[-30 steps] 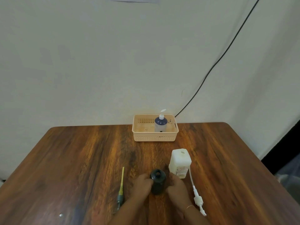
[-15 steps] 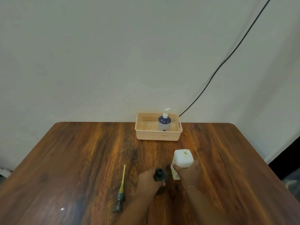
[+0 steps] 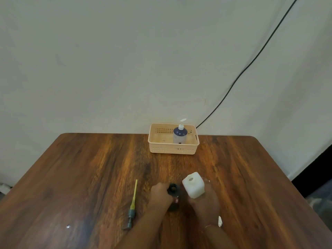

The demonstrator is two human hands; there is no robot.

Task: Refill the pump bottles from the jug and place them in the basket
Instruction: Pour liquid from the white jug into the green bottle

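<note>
jug tilted beside the open bottle

the right hand (image 3: 204, 202) was wrapped round the lower body of the white jug (image 3: 194, 186), which was tilted with its open mouth just beside the dark bottle (image 3: 173, 189). the left hand (image 3: 160, 195) gripped that bottle near its neck, upright on the table (image 3: 89, 168). the jug looked like stiff plastic, probably heavy and sloshy, so a full grip low on the body suited it. the small bottle seemed light and easy to tip. a blue bottle (image 3: 180, 136) stood in the basket (image 3: 172, 150); a pump (image 3: 132, 203) lay left of the hands.
</note>
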